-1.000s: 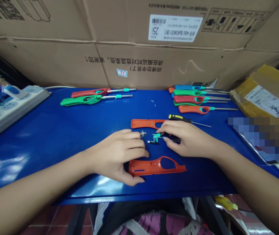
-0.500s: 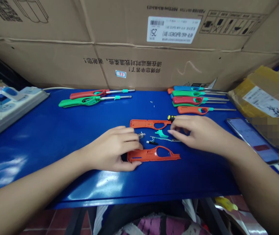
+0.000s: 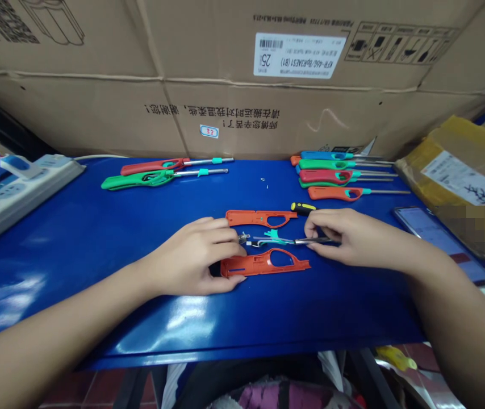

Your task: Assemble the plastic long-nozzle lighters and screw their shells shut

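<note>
My left hand [image 3: 202, 255] is closed on the left end of an orange lighter casing half [image 3: 263, 263], its hollow inner side facing up. Between the fingers and thumb of my right hand [image 3: 340, 236] is a metal lighter tube [image 3: 306, 241], with thin wires and a small black part trailing from its left end. A teal trigger [image 3: 273, 234] lies just behind the wires. The second orange casing half [image 3: 262, 218] rests farther back. Beside my left fingertips is a small clear part with a metal fitting [image 3: 243, 237], partly hidden by the hand.
A yellow-and-black screwdriver handle [image 3: 303, 208] lies behind my right hand. Several assembled lighters [image 3: 331, 193] are at the back right; a red one [image 3: 155, 166] and a green one [image 3: 140, 180] at the back left. A phone [image 3: 438, 244], taped parcel [image 3: 459, 165] and power strip [image 3: 21, 187] flank them.
My right hand has taken hold of the metal tube and lifted it slightly, shifting its wires left and over the teal trigger. The screwdriver handle is now uncovered. My left hand stays on the casing half.
</note>
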`<act>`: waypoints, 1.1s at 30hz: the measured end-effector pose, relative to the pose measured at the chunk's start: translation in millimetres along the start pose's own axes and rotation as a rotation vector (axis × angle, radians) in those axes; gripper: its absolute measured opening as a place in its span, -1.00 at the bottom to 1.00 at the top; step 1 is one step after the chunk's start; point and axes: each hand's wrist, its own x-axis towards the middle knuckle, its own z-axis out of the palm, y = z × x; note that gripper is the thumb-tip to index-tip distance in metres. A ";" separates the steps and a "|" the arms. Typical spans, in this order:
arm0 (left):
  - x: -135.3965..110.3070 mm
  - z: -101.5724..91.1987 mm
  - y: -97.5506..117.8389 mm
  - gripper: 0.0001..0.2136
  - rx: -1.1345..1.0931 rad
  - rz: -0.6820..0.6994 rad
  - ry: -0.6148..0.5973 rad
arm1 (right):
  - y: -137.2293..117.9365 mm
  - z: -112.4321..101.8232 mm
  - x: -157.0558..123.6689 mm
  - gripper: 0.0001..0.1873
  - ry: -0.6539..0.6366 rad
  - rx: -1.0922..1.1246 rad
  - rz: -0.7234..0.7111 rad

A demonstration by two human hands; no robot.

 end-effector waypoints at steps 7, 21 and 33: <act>-0.3 0.9 -2.0 -0.79 0.013 0.007 0.023 | -5.7 1.7 0.7 -0.94 -0.020 0.078 -0.017; -0.8 -0.2 -1.3 -0.80 0.034 -0.010 0.034 | -1.5 -3.4 -8.1 -0.99 -0.153 0.109 -0.031; 2.3 4.0 10.2 -0.79 -0.034 -0.067 0.084 | -16.5 0.3 -5.8 -0.83 -0.086 0.028 -0.033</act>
